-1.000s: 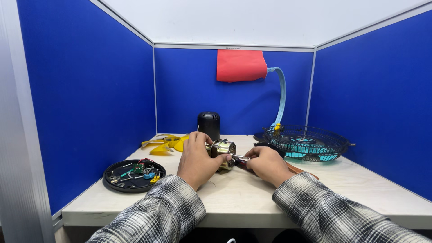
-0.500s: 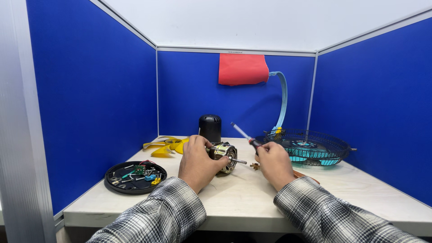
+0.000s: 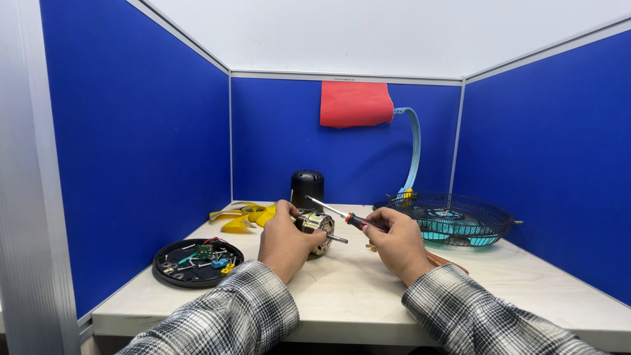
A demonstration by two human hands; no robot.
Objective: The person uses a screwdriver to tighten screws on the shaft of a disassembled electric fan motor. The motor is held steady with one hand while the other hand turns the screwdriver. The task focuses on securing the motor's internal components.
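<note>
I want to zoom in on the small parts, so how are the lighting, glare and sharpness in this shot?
Head view: even overhead light, soft shadows under the left hand and right hand; no harsh glare, only a small glint on the motor and screwdriver shaft; both are sharp, but the parts in the black tray are too small to tell apart; panel edges bow slightly toward the frame edges.

Deep blue partition walls (image 3: 131, 151) fill the frame's sides and back. A red cloth (image 3: 355, 103) hangs at upper centre. Yellow fan blades (image 3: 246, 215) lie left of centre on the pale cream desk (image 3: 526, 276). Lower frame: black-and-white plaid sleeves (image 3: 230, 315).
</note>
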